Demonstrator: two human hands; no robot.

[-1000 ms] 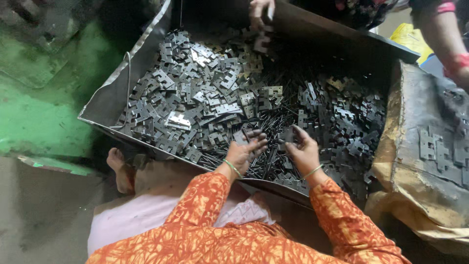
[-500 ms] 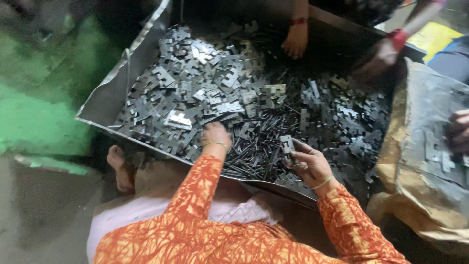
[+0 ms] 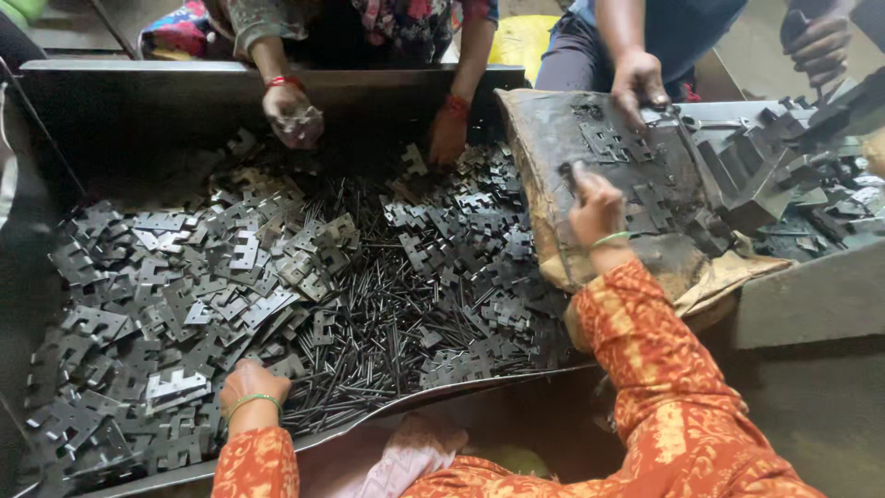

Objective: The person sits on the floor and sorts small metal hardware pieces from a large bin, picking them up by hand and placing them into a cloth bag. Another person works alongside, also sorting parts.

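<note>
Looking down into the big sheet-metal tray (image 3: 277,92), it was heaped with flat grey stamped metal plates (image 3: 230,277), each with notched, stepped edges and small holes, some shiny, most dull and oily. A streak of thin dark metal pins (image 3: 369,341) ran through the middle of the pile.

The person's left hand (image 3: 247,385), green bangle on the wrist, sat low at the near edge of the tray on top of the pins and plates, fingers (image 3: 241,373) curled down into the heap; couldn't tell if they had actually closed on anything. The right hand (image 3: 595,207) was up over the greasy brown sack (image 3: 599,157) draped at the tray's right end, where a few more plates lay, and its fingers were pinched on a small dark metal piece (image 3: 569,175).

Compared with half a second before: the right hand had been inside the tray holding a piece near the front edge, and it had swung out to the sack. The left had slid from the middle of the pile to the near-left part. The view had also shifted towards the far side, so other people's hands showed more: two (image 3: 293,115) reaching into the tray's far side, one (image 3: 641,78) on the sack.
</note>
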